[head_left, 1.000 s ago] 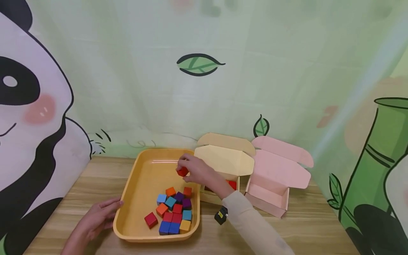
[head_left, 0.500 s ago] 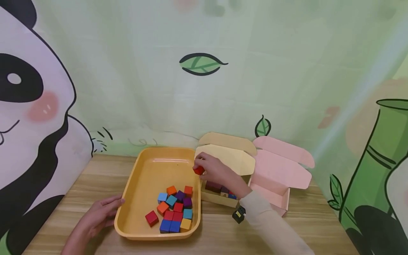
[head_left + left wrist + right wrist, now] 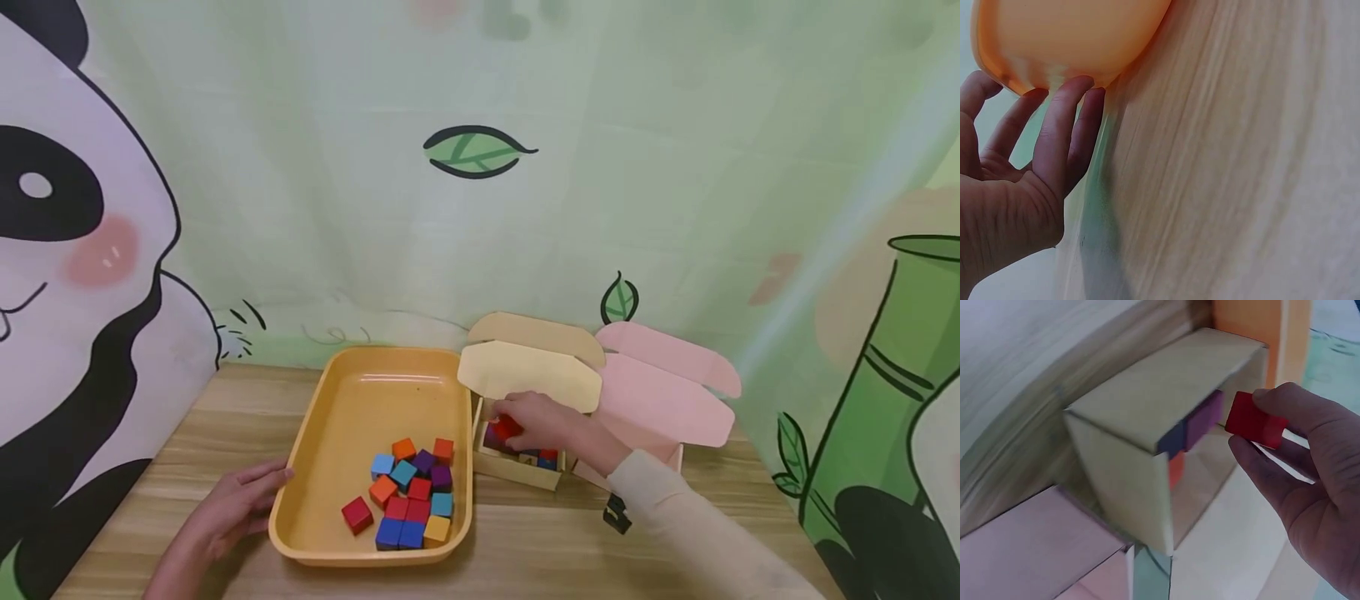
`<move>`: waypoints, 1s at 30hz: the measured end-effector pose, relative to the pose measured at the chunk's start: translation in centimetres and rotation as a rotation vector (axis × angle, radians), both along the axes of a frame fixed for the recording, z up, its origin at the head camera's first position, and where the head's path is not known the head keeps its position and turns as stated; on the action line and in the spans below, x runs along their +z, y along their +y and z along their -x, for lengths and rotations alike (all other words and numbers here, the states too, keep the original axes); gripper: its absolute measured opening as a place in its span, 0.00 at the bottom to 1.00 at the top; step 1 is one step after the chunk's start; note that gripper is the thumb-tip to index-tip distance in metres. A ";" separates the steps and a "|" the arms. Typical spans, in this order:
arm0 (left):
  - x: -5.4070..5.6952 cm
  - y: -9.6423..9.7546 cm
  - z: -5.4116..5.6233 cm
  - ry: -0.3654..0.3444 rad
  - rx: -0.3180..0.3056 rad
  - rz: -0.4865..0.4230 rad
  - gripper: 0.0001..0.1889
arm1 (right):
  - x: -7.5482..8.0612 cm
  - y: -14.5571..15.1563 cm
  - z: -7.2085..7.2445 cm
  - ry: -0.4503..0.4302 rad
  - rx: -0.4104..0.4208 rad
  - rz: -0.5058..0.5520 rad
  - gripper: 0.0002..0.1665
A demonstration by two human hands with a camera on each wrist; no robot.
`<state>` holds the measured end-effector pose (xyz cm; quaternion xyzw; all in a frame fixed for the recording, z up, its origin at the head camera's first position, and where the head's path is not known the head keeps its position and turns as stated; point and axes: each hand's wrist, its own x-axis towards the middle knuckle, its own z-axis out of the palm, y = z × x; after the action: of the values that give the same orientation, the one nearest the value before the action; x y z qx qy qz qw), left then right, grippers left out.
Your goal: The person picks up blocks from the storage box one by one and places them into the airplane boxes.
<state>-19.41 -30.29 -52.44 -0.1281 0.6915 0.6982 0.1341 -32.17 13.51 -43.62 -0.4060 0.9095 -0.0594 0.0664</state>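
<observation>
My right hand (image 3: 551, 423) pinches a red cube (image 3: 1250, 422) between thumb and fingers, at the opening of a cream cardboard box (image 3: 517, 475). Inside that box are several coloured cubes, among them a purple one (image 3: 1204, 420) and an orange one partly hidden by the wall. To its left stands a yellow tray (image 3: 367, 412) with several cubes in red, blue, orange, teal, purple and yellow near its front right. The fingertips of my left hand (image 3: 232, 508) touch the tray's left side, the fingers loosely bent, as the left wrist view shows.
Beside the cream box is a pink cardboard box (image 3: 663, 408), lid raised, partly covered by my right forearm. A small black device (image 3: 617, 515) hangs at the right wrist. A printed panda curtain (image 3: 540, 233) closes off the back of the wooden table (image 3: 255, 408).
My right hand has carried the red cube from over the tray rightward and down to the cream box. The left hand keeps its place at the tray.
</observation>
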 end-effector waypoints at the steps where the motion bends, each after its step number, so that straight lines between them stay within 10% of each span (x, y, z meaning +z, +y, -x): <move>1: 0.0 0.0 0.0 0.000 0.000 -0.002 0.39 | -0.2 0.1 0.0 -0.016 -0.006 -0.013 0.22; 17: -0.4 -0.2 0.1 -0.003 -0.004 -0.015 0.37 | -0.3 -2.4 1.2 -0.129 -0.114 -0.095 0.11; 30: -0.1 -0.1 0.1 -0.008 0.005 0.013 0.39 | -1.4 -2.4 0.9 -0.031 -0.166 -0.139 0.12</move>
<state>-19.51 -30.35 -52.54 -0.1334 0.6951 0.6935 0.1342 -33.04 11.09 -45.03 -0.3228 0.9408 -0.0076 0.1031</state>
